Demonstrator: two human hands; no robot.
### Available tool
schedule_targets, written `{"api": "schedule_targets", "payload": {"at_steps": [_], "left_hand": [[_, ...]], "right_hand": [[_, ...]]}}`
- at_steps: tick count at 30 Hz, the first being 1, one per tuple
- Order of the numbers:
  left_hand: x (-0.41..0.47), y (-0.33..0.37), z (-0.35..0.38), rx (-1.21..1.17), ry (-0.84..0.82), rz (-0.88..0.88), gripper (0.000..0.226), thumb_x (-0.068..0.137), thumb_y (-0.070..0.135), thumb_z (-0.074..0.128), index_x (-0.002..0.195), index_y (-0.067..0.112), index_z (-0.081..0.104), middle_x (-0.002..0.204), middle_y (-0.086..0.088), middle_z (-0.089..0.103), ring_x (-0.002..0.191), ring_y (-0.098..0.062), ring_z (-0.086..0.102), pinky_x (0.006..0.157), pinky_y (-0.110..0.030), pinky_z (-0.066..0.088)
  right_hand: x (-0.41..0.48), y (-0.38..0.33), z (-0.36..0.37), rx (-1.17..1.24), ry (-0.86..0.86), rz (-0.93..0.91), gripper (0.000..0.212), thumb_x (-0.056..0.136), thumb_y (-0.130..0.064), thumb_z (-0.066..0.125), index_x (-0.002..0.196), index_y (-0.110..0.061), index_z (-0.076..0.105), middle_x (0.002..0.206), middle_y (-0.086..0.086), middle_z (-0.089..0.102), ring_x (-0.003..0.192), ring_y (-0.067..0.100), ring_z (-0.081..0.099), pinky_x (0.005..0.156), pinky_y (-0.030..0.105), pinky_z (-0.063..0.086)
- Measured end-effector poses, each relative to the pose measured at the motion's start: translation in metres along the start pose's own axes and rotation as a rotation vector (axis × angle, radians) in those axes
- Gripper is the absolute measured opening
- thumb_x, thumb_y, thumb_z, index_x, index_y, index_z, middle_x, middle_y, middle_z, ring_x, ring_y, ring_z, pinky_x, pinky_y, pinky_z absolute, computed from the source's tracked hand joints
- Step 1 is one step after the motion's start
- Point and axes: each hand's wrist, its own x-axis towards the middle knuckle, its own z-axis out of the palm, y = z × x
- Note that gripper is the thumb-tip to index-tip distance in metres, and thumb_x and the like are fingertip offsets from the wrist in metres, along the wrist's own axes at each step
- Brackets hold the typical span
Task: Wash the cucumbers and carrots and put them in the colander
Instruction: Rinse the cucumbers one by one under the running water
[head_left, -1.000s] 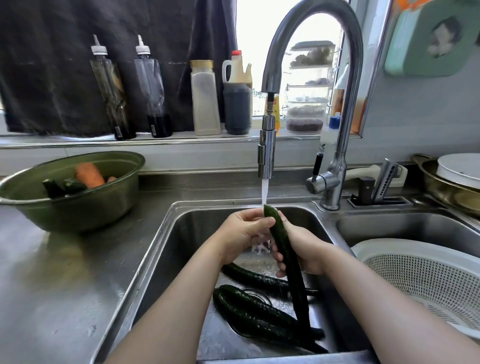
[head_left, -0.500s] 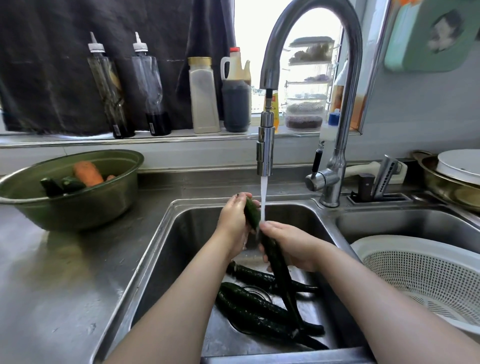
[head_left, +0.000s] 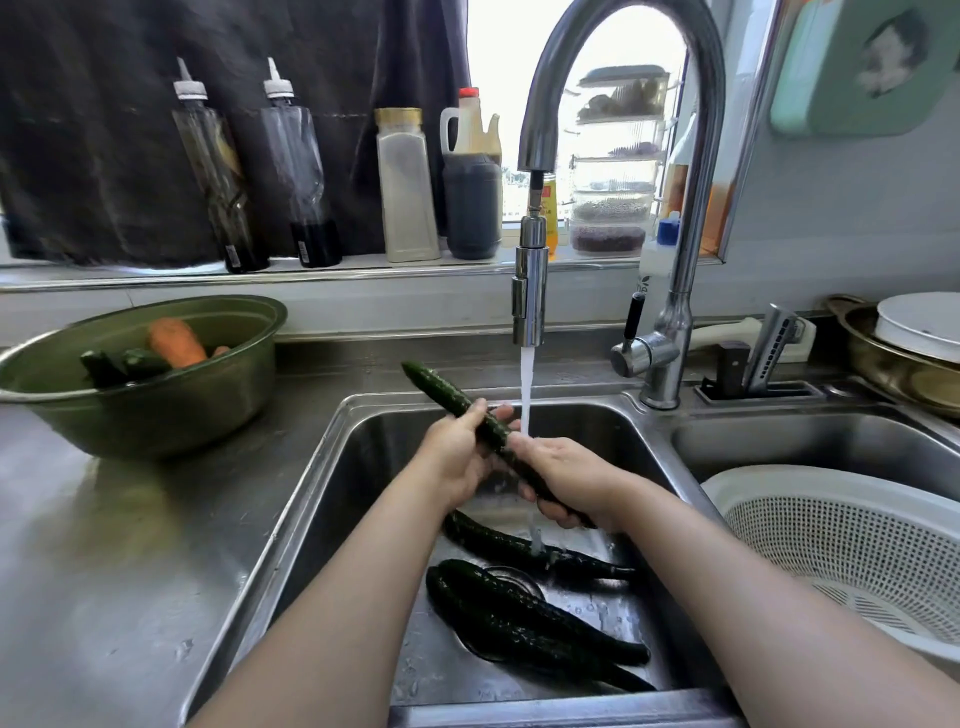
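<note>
Both hands curl round one cucumber slanted over the left basin. The left hand grips its middle and the right hand its near end, with the tap's stream falling just right of it. Three more cucumbers lie on that basin's floor. The green bowl on the far-left counter holds a carrot and dark cucumbers — the white colander sits in the right basin.
</note>
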Motion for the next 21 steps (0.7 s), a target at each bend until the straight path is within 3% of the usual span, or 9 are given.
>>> {"api": "schedule_targets", "payload": {"at_steps": [3,5,7,9,11,13,16,18,21], "left_hand": [[-0.003,-0.001,0.01,0.063,0.03,0.123,0.027,0.107,0.022,0.048,0.116,0.001,0.061,0.099,-0.009,0.069,0.079,-0.017,0.072,0.068,-0.036,0.059],[0.0,0.0,0.01,0.105,0.084,0.214,0.025,0.106,0.025,0.053,0.111,0.002,0.062,0.098,-0.012,0.071,0.076,-0.017,0.074,0.072,-0.039,0.061],[0.002,-0.001,0.007,0.095,0.154,0.278,0.025,0.103,0.026,0.058,0.11,0.002,0.062,0.101,-0.017,0.072,0.079,-0.021,0.074,0.075,-0.041,0.062],[0.002,-0.002,0.004,0.078,0.217,0.343,0.025,0.1,0.024,0.063,0.11,0.0,0.063,0.098,-0.017,0.073,0.079,-0.023,0.074,0.079,-0.044,0.063],[0.0,-0.001,0.003,0.04,0.247,0.39,0.019,0.098,0.019,0.067,0.108,0.004,0.062,0.083,-0.006,0.074,0.074,-0.02,0.072,0.082,-0.043,0.062],[0.002,-0.001,0.005,-0.035,0.225,0.345,0.017,0.097,0.016,0.067,0.108,0.006,0.06,0.071,0.001,0.073,0.07,-0.018,0.071,0.077,-0.038,0.061],[-0.001,-0.004,0.011,-0.11,0.107,0.18,0.019,0.101,0.018,0.061,0.106,0.0,0.062,0.079,-0.006,0.072,0.07,-0.019,0.072,0.068,-0.034,0.06],[-0.002,-0.006,0.015,-0.112,0.052,0.145,0.017,0.104,0.017,0.056,0.109,0.001,0.06,0.085,-0.006,0.068,0.074,-0.017,0.069,0.067,-0.031,0.059],[-0.005,-0.005,0.02,-0.153,-0.003,0.124,0.006,0.106,0.01,0.048,0.109,0.007,0.053,0.087,-0.004,0.059,0.078,-0.014,0.062,0.071,-0.028,0.055]], "right_hand": [[0.0,-0.005,0.001,-0.036,-0.003,-0.016,0.064,0.107,-0.056,0.027,0.078,-0.006,0.053,0.044,0.003,0.045,0.033,0.016,0.03,0.036,0.018,0.023],[0.003,-0.005,-0.002,-0.001,-0.006,-0.03,0.055,0.108,-0.051,0.034,0.086,-0.006,0.056,0.055,0.011,0.051,0.038,0.018,0.034,0.04,0.023,0.026],[0.005,-0.006,-0.004,0.058,-0.02,-0.052,0.032,0.108,-0.035,0.044,0.097,-0.008,0.057,0.074,0.008,0.063,0.046,0.015,0.044,0.043,0.025,0.033],[0.005,-0.006,-0.006,0.031,-0.047,-0.047,0.024,0.108,-0.028,0.047,0.1,-0.008,0.058,0.073,-0.002,0.068,0.049,0.009,0.047,0.045,0.022,0.036],[0.003,-0.008,-0.005,-0.065,-0.02,-0.039,0.03,0.108,-0.035,0.046,0.095,-0.012,0.06,0.071,-0.003,0.066,0.046,0.008,0.043,0.044,0.022,0.034],[0.001,-0.011,-0.002,-0.093,0.066,-0.038,0.04,0.107,-0.044,0.043,0.085,-0.016,0.061,0.07,0.004,0.06,0.041,0.008,0.044,0.041,0.022,0.033],[-0.001,-0.013,0.001,0.036,0.166,0.021,0.051,0.109,-0.044,0.036,0.08,-0.011,0.063,0.061,0.003,0.06,0.033,0.002,0.048,0.035,0.017,0.033],[0.0,-0.009,-0.002,-0.04,0.161,0.074,0.065,0.108,-0.052,0.026,0.08,-0.009,0.065,0.045,-0.003,0.052,0.03,0.009,0.039,0.037,0.02,0.027],[0.002,-0.001,-0.008,-0.012,0.139,0.141,0.074,0.107,-0.056,0.02,0.076,-0.008,0.066,0.046,0.003,0.045,0.035,0.017,0.033,0.041,0.022,0.029]]}}
